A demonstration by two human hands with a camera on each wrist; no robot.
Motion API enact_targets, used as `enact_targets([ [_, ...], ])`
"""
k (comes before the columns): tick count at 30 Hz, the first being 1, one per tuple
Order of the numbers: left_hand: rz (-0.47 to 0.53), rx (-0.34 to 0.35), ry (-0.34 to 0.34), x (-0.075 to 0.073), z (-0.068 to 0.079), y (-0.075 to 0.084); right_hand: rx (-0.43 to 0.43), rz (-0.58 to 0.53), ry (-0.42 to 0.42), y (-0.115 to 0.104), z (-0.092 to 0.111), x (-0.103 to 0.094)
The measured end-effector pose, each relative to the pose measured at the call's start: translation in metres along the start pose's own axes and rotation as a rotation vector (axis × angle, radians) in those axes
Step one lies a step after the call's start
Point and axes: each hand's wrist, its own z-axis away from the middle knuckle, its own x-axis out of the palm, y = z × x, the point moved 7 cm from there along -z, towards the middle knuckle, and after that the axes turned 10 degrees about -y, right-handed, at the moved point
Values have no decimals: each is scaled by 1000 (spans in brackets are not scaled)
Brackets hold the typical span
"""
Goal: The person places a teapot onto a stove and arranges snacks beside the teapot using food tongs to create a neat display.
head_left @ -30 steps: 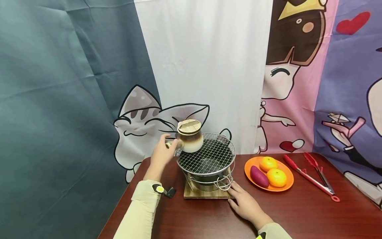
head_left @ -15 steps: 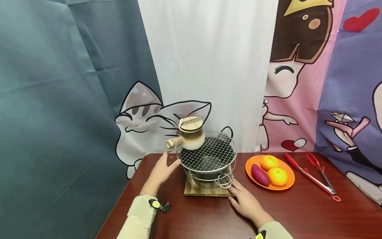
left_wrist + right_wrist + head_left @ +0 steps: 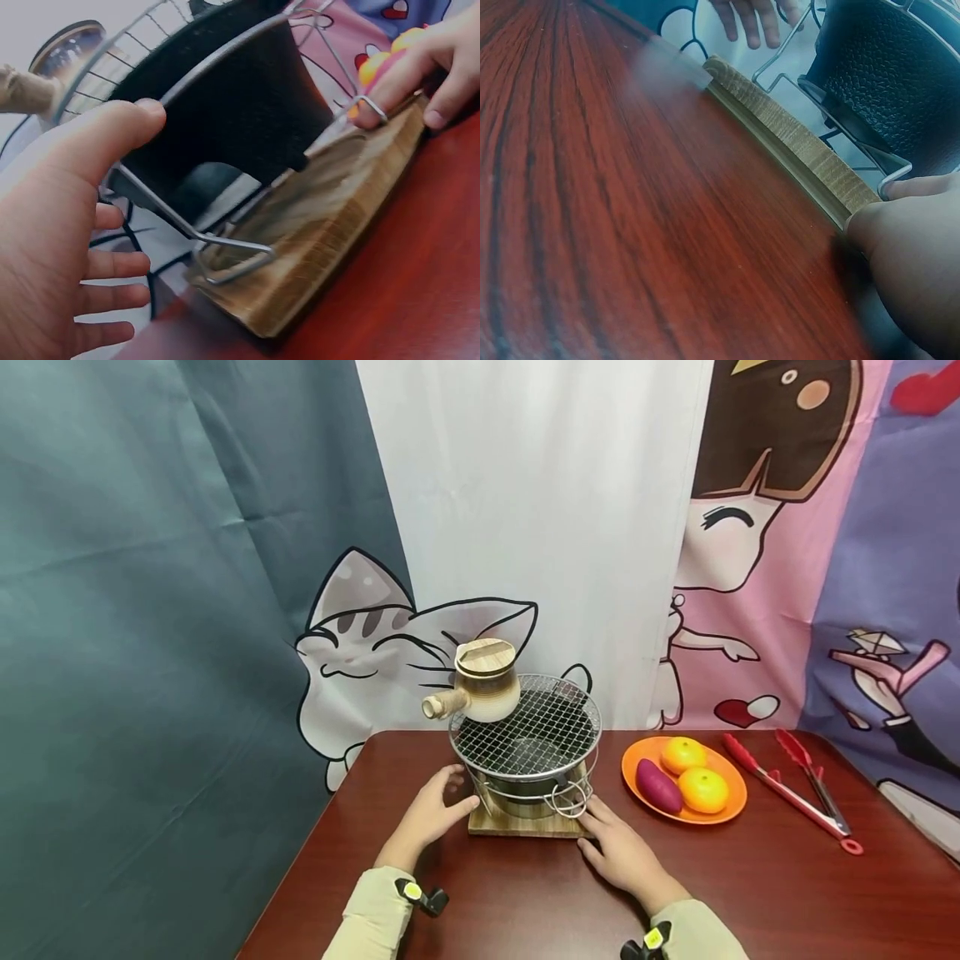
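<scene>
Pot released: left grip off the handle, lidded pot standing on the grill mesh.

A second ago the left grip was on the handle; now it's down at the stove's left side, thumb and fingers apart, nothing held. Can't tell if it touches the stove's wire frame. Right grip unmoved: fingers out, resting at the near right corner of the wooden board, thumb by its front edge, not clamped. Reads as pot placement done, both grips now about the base. Pot is on the left part of the mesh, upright, handle overhanging the rim toward the table's left edge; it sits above and beyond the left grip, clear of it.
</scene>
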Motion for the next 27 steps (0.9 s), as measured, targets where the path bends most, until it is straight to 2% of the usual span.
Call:
enact_targets([
  [5, -54, -1, -10, 16, 2, -3, 30, -14, -15, 2, 2, -2],
  [12, -43, 14, -17, 32, 9, -6, 13, -13, -21, 1, 1, -1],
  [19, -61, 34, 41, 44, 16, -7, 28, -12, -24, 4, 1, 1],
  [27, -162, 52, 89, 56, 23, -9, -6, -9, -6, 4, 0, 0],
])
